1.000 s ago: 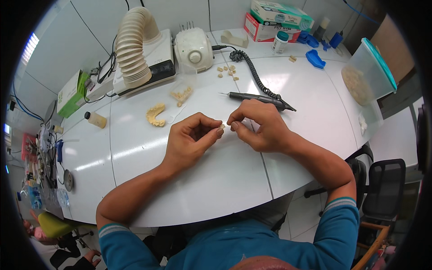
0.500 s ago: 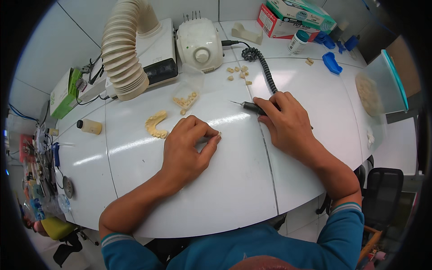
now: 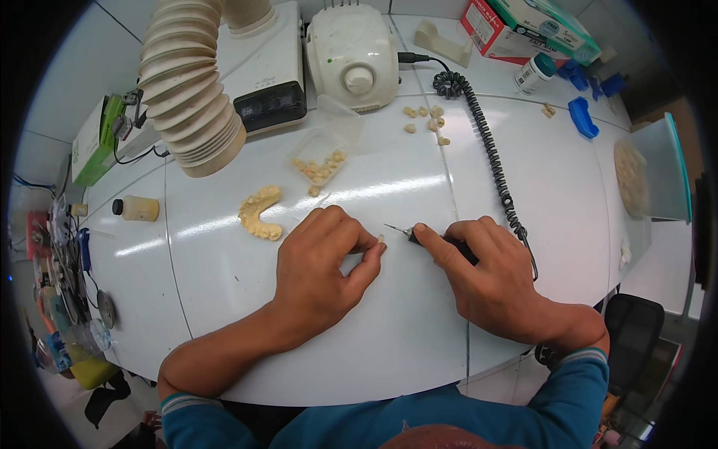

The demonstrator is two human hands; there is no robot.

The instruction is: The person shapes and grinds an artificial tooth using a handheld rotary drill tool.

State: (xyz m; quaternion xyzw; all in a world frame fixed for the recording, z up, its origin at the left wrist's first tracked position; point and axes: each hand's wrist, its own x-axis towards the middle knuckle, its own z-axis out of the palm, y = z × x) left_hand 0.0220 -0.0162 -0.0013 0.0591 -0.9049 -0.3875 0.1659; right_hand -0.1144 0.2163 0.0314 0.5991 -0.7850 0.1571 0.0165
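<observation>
My left hand (image 3: 318, 266) is closed in a pinch, thumb and forefinger on a small pale tooth crown (image 3: 381, 239); most of it is hidden by the fingertips. In my right hand (image 3: 497, 277) is a black rotary handpiece (image 3: 461, 249), gripped like a pen. Its thin metal bur points left, just short of the crown and apart from it. A yellowish dental cast (image 3: 253, 213), horseshoe-shaped, lies beyond my left hand. Near it stands a small clear plastic box (image 3: 293, 166) with several tooth-like pieces, its lid folded back. One loose piece (image 3: 314, 191) rests beside the box.
At the back is a white control unit (image 3: 351, 56) with a knob and a coiled cord (image 3: 486, 123). A ribbed hose (image 3: 183, 90) hangs at the left. Several tooth pieces (image 3: 433, 125), a blue tray (image 3: 582, 118), a yellow bottle (image 3: 138, 209) and glove boxes (image 3: 523, 30) lie around the white table.
My right hand has brought the handpiece nearer to me, and its bur is now closer to the crown. The left hand keeps its pinch. The whole view has shifted slightly.
</observation>
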